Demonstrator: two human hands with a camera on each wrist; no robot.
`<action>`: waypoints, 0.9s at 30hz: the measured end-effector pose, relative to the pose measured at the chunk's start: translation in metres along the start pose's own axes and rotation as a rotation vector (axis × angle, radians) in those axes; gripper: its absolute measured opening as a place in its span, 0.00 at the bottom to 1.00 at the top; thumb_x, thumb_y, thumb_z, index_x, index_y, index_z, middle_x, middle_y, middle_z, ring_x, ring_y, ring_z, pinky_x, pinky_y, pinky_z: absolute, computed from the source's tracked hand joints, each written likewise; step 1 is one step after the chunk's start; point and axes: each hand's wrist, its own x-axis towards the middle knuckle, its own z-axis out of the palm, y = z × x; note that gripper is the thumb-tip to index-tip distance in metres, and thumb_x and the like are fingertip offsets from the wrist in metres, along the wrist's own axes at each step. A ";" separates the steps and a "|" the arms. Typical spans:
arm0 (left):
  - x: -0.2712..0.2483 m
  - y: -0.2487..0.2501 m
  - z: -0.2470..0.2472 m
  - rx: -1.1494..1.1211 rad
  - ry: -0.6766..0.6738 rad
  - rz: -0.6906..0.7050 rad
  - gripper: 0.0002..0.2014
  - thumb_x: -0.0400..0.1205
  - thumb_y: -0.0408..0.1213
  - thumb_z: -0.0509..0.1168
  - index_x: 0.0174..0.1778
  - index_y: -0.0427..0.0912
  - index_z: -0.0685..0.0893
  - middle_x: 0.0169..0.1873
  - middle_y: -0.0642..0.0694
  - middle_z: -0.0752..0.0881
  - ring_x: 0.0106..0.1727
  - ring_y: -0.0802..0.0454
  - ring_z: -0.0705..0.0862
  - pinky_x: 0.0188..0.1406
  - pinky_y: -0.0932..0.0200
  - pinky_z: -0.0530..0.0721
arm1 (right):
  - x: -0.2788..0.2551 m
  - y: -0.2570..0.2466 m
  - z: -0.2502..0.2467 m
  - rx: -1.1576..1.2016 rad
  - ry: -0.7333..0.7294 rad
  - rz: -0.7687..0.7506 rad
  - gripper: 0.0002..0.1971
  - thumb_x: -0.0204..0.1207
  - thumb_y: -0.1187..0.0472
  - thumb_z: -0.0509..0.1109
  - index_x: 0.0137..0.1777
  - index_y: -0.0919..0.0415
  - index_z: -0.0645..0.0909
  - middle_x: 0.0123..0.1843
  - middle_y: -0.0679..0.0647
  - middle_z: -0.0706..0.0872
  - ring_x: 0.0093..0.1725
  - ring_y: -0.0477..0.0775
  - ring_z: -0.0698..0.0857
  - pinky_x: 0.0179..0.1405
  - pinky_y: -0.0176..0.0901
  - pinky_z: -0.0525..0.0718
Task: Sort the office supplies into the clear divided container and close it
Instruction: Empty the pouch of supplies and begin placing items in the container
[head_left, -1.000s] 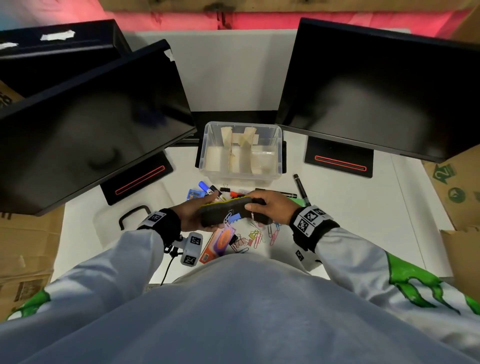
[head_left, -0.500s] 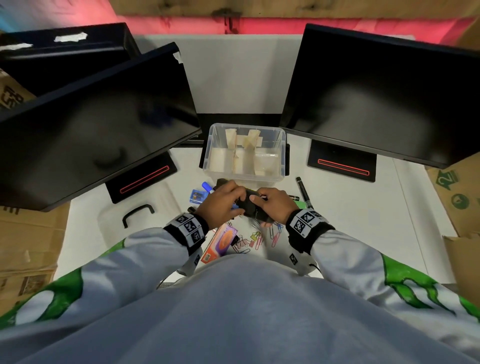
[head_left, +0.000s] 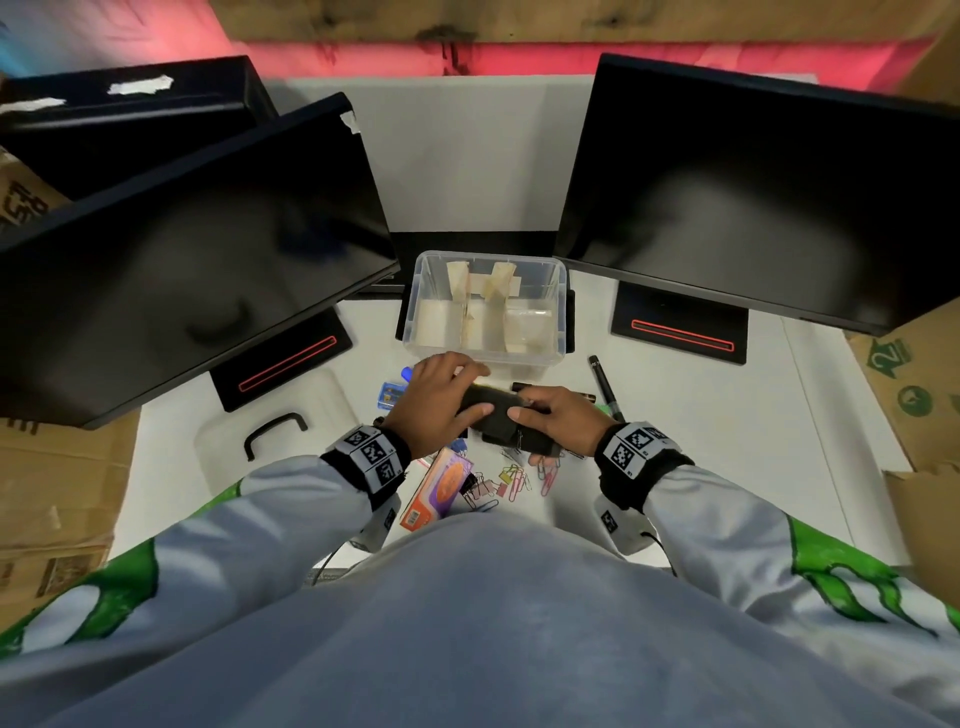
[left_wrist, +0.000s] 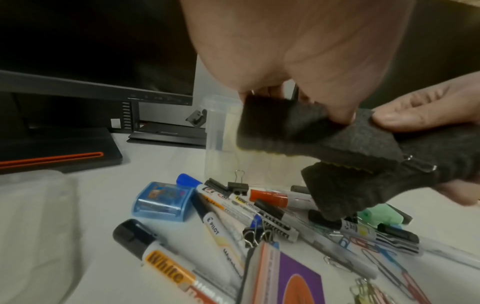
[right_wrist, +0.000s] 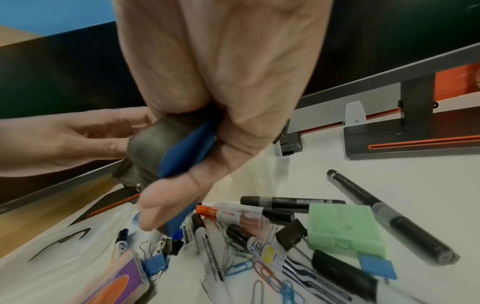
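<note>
Both hands hold dark grey felt whiteboard erasers (head_left: 493, 410) just above the pile of supplies, in front of the clear divided container (head_left: 488, 255). My left hand (head_left: 441, 400) pinches the upper felt block (left_wrist: 285, 125) from above. My right hand (head_left: 561, 421) grips the other end, where a blue plastic back (right_wrist: 187, 148) shows between thumb and fingers. A paper clip clings to the felt (left_wrist: 418, 164). The container stands open, and its taped card dividers show. Markers (left_wrist: 228, 205), binder clips and coloured paper clips (head_left: 514, 478) lie under the hands.
The clear lid with a black handle (head_left: 275, 431) lies left of the pile. An orange and purple box (head_left: 441, 483), a blue sharpener (left_wrist: 163, 201), a green block (right_wrist: 342, 224) and a black pen (head_left: 605, 387) lie around. Two monitors (head_left: 753, 208) flank the container.
Both hands carried the erasers forward, closer to the container. My left hand turned from cupping underneath to gripping from above, and the long dark shape now looks bunched into two blocks.
</note>
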 end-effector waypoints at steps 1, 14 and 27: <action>0.003 0.000 0.001 -0.002 -0.019 0.019 0.17 0.84 0.53 0.58 0.65 0.50 0.77 0.60 0.49 0.79 0.65 0.49 0.74 0.68 0.50 0.67 | 0.001 -0.001 0.001 -0.009 0.012 -0.027 0.12 0.80 0.49 0.69 0.51 0.58 0.82 0.47 0.64 0.90 0.40 0.61 0.92 0.46 0.63 0.90; -0.003 -0.006 -0.011 -0.590 -0.472 -0.355 0.26 0.84 0.55 0.60 0.78 0.63 0.60 0.43 0.43 0.90 0.44 0.50 0.90 0.41 0.56 0.88 | 0.000 -0.008 -0.014 -0.014 -0.097 -0.184 0.08 0.75 0.61 0.76 0.52 0.50 0.88 0.52 0.52 0.88 0.49 0.56 0.90 0.50 0.48 0.90; 0.005 -0.007 -0.029 -0.823 -0.295 -0.428 0.10 0.87 0.48 0.59 0.42 0.51 0.78 0.34 0.50 0.83 0.35 0.57 0.82 0.37 0.63 0.77 | 0.008 0.000 0.000 -0.798 0.393 -0.554 0.18 0.70 0.51 0.78 0.58 0.54 0.81 0.59 0.51 0.78 0.60 0.55 0.76 0.64 0.47 0.76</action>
